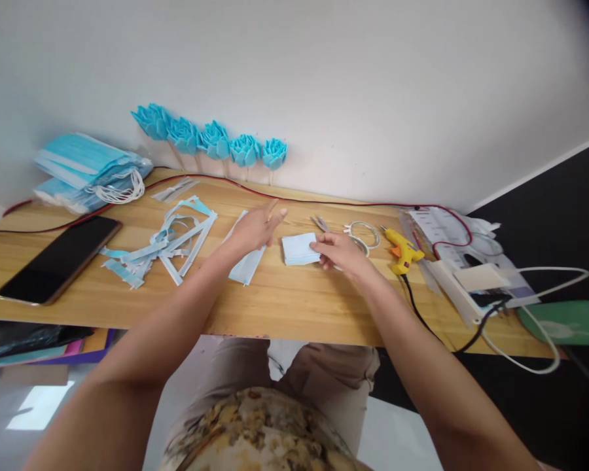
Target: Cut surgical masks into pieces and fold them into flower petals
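Note:
My left hand [256,226] lies over a light blue strip of mask fabric [245,265] on the wooden table [285,307], its fingers stretched out flat and holding nothing. My right hand [338,251] pinches the right edge of a small stack of light blue squares [299,249] that rests on the table. Scissors [320,224] and white elastic loops [364,230] lie just behind my right hand.
A yellow glue gun [401,250] with a black cord lies right of my hand. Cut mask scraps [164,243], a black phone [61,258] and a pack of face masks [86,171] sit to the left. Blue fabric flowers [213,139] line the wall.

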The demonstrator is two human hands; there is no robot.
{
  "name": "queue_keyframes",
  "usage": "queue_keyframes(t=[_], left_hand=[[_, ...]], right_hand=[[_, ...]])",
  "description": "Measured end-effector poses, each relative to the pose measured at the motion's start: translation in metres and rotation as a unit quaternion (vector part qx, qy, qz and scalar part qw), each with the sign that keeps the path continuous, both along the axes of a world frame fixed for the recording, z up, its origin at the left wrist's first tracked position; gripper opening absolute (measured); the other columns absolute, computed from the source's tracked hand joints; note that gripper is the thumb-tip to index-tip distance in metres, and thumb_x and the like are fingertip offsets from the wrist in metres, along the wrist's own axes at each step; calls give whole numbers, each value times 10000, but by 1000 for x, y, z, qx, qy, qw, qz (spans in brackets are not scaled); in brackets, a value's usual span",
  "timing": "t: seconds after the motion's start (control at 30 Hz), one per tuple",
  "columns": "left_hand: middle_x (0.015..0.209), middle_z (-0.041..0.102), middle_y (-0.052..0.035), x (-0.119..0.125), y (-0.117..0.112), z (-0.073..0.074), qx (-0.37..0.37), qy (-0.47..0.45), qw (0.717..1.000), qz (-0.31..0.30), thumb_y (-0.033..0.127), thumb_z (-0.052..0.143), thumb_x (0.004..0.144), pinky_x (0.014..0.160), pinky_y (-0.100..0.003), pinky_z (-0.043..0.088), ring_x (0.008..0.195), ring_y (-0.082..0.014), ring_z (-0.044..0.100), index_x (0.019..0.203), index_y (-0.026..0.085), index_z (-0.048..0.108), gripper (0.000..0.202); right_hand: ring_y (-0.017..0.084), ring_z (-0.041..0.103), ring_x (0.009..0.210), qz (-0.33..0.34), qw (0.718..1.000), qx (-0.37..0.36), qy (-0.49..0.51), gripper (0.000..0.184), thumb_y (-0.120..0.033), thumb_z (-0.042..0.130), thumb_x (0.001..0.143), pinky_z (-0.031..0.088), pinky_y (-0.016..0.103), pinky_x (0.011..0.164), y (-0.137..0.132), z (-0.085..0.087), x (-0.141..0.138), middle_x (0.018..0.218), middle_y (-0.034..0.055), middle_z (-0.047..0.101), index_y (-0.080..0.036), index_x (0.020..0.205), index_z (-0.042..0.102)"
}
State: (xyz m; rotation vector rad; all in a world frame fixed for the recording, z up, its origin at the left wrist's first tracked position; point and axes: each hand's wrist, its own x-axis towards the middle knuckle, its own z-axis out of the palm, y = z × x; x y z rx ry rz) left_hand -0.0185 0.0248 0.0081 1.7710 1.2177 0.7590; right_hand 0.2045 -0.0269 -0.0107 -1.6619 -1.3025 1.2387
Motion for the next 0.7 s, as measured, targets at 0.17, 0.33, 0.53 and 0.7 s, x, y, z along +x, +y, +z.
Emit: queue_keyframes(t=[0.17,0.33,0.53,0.7], left_hand=[[531,594,-3,-3,6,-1,97,56,992,52,477,388,948,615,-270,387,515,-173,543,1306,165,585,514],[570,614,-13,-1,4,1,89,28,993,78,421,390,948,577,-259,368,497,-157,524,1272,152,606,474],[642,658,-23,-3,10,-1,123,-4,985,120,390,411,936,613,-251,391,575,-155,566,1255,159,619,445],[654,664,-27,-5,15,-5,114,-5,985,130,353,432,915,611,-257,395,569,-153,563,1219,161,642,415]], right_hand=[[141,541,393,14,995,29,-95,144,-289,721,743,428,258,380,0,3,-10,481,9,593,-182,693,638],[192,613,536,57,938,45,-338,201,-323,600,827,446,308,528,-5,24,-6,588,51,673,-206,697,699],[244,665,889,125,873,202,-426,212,-258,591,855,457,346,763,-5,35,-3,1016,75,742,-227,1011,731],[223,637,985,229,875,253,-344,195,-225,603,867,447,365,895,2,21,-9,1026,40,720,-257,1014,726]])
